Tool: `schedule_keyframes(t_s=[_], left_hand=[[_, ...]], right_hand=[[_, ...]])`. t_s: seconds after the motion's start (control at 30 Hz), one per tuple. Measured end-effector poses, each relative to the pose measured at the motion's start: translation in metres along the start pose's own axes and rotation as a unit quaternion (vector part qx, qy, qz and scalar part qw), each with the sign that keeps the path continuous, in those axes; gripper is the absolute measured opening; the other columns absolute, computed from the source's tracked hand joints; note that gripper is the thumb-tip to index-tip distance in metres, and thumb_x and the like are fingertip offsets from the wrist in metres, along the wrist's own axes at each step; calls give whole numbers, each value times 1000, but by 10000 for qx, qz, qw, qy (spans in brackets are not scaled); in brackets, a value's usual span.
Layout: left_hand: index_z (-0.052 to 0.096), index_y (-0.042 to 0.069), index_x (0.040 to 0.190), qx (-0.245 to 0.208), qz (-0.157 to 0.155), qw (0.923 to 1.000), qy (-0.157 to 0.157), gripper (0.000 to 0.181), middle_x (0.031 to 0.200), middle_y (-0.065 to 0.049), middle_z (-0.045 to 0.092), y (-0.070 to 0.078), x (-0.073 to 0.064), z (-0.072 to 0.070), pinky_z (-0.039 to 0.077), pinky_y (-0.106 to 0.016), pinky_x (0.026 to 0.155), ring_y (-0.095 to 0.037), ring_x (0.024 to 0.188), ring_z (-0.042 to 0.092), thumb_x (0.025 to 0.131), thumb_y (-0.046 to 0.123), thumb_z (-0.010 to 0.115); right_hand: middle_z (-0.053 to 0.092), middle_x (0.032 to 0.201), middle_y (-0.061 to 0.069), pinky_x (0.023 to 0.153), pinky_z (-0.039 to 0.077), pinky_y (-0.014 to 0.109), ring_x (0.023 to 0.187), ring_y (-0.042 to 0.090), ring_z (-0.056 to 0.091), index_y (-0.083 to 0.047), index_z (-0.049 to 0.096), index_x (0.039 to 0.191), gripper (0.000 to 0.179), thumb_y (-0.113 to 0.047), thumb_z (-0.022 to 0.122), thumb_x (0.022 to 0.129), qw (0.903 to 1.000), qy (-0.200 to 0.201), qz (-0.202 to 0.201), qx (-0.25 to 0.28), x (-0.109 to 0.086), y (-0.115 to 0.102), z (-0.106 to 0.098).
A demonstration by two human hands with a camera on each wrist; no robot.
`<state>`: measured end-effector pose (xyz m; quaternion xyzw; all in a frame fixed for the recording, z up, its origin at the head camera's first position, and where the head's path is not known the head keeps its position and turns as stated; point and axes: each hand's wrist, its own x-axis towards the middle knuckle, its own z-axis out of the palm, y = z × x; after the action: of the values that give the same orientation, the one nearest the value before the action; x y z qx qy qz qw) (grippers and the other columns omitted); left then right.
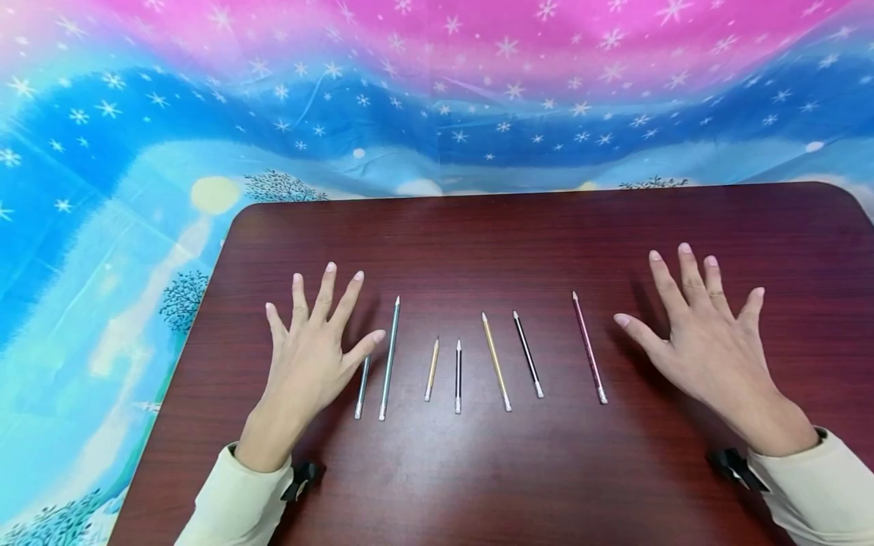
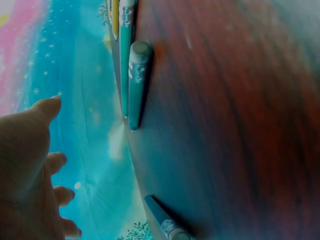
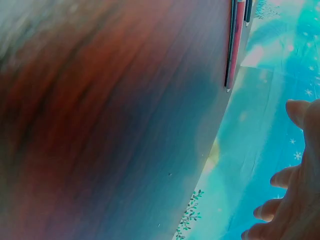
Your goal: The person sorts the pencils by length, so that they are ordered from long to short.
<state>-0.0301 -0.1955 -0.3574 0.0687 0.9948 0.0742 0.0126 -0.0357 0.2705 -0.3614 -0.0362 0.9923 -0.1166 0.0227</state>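
Observation:
In the head view several eraser-tipped pencils lie spaced in a loose row on the table. My left hand is spread, palm down, above the left end; its thumb overlaps a short green pencil. Right of that lies a long green pencil. A short yellow pencil, a short black pencil, a long yellow pencil and a longer black pencil follow. A red pencil is nearest my right hand, also spread, holding nothing. A dark blue pencil shows in the left wrist view.
The dark reddish-brown wooden table has rounded far corners. Behind it and along its left side hangs a pink and blue cloth with snowflakes. Black straps circle both wrists over pale sleeves.

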Motion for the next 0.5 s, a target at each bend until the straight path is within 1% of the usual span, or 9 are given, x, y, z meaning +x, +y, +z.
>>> schedule_keyframes(t_s=[0.2, 0.3, 0.4, 0.5], left_hand=[[13, 36, 168, -84, 26, 10000, -3, 89, 177, -8, 11, 2, -1, 1, 10, -83, 119, -54, 159, 8, 98, 67, 57], [14, 36, 169, -185, 25, 9998, -20, 90, 177, -9, 13, 2, -3, 1, 12, -82, 119, -53, 159, 10, 97, 66, 60], [16, 34, 169, -344, 3, 9994, -62, 91, 177, -10, 15, 4, -5, 1, 13, -81, 120, -52, 159, 12, 96, 64, 62], [19, 32, 168, -665, -33, 9977, -92, 89, 176, -11, 19, 6, -7, 0, 15, -79, 121, -51, 159, 15, 97, 61, 64]], right_hand=[[-1, 176, 18, 115, -7, 86, 160, 50, 8, -21, 6, 170, 93, -66, 49, 101, 9998, 62, 4, 204, -1, -2, -1], [5, 175, 20, 118, -1, 84, 160, 48, 12, -21, 8, 170, 93, -66, 51, 101, 9993, 47, 46, 365, -3, -4, -1], [13, 174, 21, 120, 11, 80, 158, 48, 19, -20, 11, 170, 93, -64, 54, 101, 9987, 62, 63, 501, -4, -6, -1], [24, 172, 22, 111, 28, 80, 148, 55, 33, -20, 16, 169, 93, -63, 59, 99, 9984, 168, 72, 544, -6, -8, -2]])
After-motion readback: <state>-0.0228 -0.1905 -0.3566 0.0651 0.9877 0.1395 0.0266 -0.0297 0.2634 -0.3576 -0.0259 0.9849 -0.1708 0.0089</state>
